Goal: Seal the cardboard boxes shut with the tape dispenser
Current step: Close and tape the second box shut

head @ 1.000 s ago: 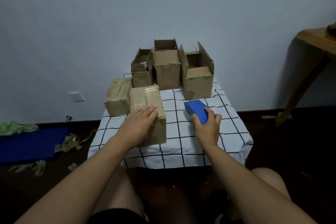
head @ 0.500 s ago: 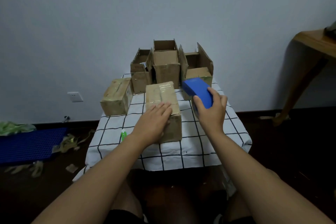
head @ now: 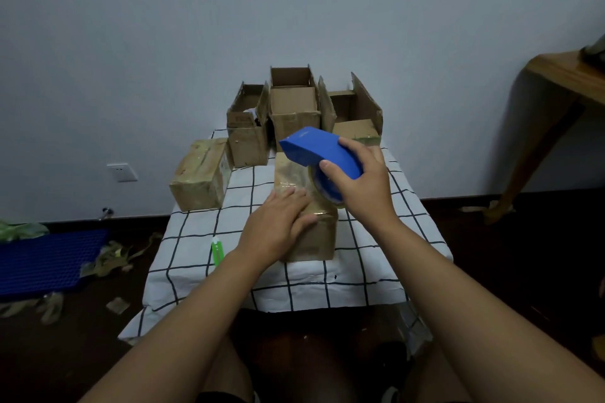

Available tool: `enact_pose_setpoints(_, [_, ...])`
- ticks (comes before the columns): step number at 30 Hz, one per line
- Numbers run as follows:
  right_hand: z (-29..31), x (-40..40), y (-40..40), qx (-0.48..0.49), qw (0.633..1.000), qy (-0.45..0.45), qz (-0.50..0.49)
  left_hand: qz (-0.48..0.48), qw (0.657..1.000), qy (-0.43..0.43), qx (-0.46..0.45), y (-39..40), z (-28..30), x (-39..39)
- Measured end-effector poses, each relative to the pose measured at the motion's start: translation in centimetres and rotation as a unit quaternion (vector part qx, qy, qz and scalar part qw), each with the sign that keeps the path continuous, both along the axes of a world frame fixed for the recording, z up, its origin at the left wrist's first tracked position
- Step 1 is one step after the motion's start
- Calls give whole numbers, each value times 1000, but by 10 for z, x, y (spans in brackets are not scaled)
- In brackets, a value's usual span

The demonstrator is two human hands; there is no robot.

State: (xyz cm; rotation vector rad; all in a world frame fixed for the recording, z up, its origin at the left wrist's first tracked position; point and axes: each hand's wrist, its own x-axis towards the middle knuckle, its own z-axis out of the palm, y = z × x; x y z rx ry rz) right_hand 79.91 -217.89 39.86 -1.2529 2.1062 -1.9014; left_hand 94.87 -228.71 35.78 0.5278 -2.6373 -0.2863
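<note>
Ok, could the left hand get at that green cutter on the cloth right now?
Probably yes: the green cutter lies uncovered on the cloth just left of the left hand, which rests flat on the box.

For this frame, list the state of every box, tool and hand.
Near box: closed, taped, under left hand.
Left box: closed, taped.
Three back boxes: flaps open.
Tape dispenser: lifted above the near box.
Left hand: flat on box.
Right hand: gripping dispenser.
Green cutter: lying on the tablecloth.

blue tape dispenser (head: 319, 149) tilted above closed, taped cardboard box (head: 311, 232) mid-table.
</note>
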Motion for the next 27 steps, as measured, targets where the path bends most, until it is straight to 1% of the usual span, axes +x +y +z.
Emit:
enact_pose_setpoints(4, [-1,0,-2,13,1000,8,-3,-28,999,-14,-34,-7,-5,3])
enact_pose_setpoints(8, [2,-1,-3,19,1000,11,-6,-41,995,12,-87,-6,-5,0])
enact_pose_setpoints(12, [4,-1,-1,25,1000,3,2,-55,998,0,-27,-14,-9,3])
enact_pose_setpoints(15, [5,0,2,18,1000,9,13,-69,997,3,-35,-12,-6,2])
enact_pose_setpoints(16, [6,0,3,14,1000,7,19,-74,997,1,-26,-11,-5,1])
enact_pose_setpoints(17, [6,-1,6,7,1000,1,25,-72,997,2,5,-10,-4,2])
enact_pose_setpoints(18, [8,-2,8,-2,1000,-7,30,-58,996,15,64,-9,-1,4])
enact_pose_setpoints(19, [9,-4,12,-13,999,-15,32,-32,988,47,144,-8,4,7])
enact_pose_setpoints(20, [12,-7,17,-25,999,-23,33,3,971,98,218,-8,10,9])
enact_pose_setpoints(21, [15,-9,21,-38,998,-33,36,47,947,160,274,-10,16,9])
enact_pose_setpoints(22, [17,-11,25,-50,997,-45,42,92,918,211,324,-13,24,7])
enact_pose_setpoints(23, [20,-13,29,-61,995,-57,51,127,881,244,384,-17,34,5])
enact_pose_setpoints(24, [23,-14,33,-68,994,-67,61,145,839,257,458,-20,45,2])
enact_pose_setpoints(25, [25,-15,36,-74,992,-75,71,140,791,256,537,-23,55,0])
enact_pose_setpoints(26, [27,-16,38,-78,990,-82,80,122,748,243,605,-25,64,-1])
enact_pose_setpoints(27, [29,-16,41,-82,989,-90,89,99,717,219,655,-25,72,-1])
